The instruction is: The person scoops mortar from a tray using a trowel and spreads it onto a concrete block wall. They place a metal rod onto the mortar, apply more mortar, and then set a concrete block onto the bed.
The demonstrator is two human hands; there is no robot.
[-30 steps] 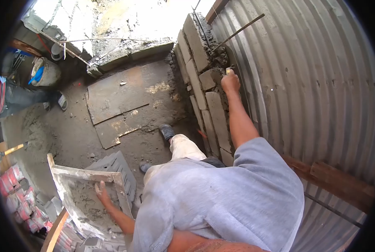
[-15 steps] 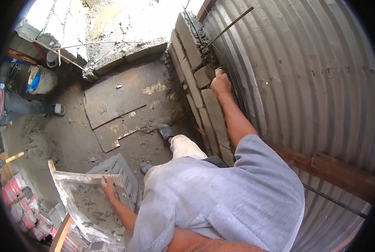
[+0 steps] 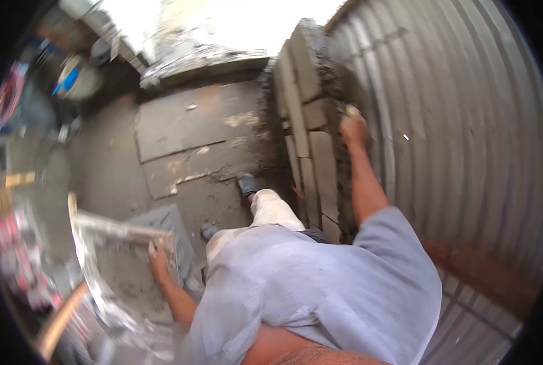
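My right hand [image 3: 353,129] is closed around a tool handle with a pale yellow end, held over the mortar-covered top of the block wall [image 3: 322,167]. The rest of that tool is hidden. At the lower left, my left hand [image 3: 158,258] is over the wood-framed mortar tray [image 3: 122,226], close to its upper rim. Grey mortar lies inside the tray. Motion blur hides how the left fingers are placed.
Corrugated metal sheeting [image 3: 454,134] rises right of the wall. Flat boards [image 3: 177,131] lie on the floor ahead. A bucket with something blue [image 3: 80,82] stands upper left, near a blurred person's leg [image 3: 37,109]. Grey blocks [image 3: 183,234] lie beside the tray.
The view has shifted and blurred. My left hand has moved from over the mortar toward the tray's rim. My right hand stays closed on the handle, along the wall top.
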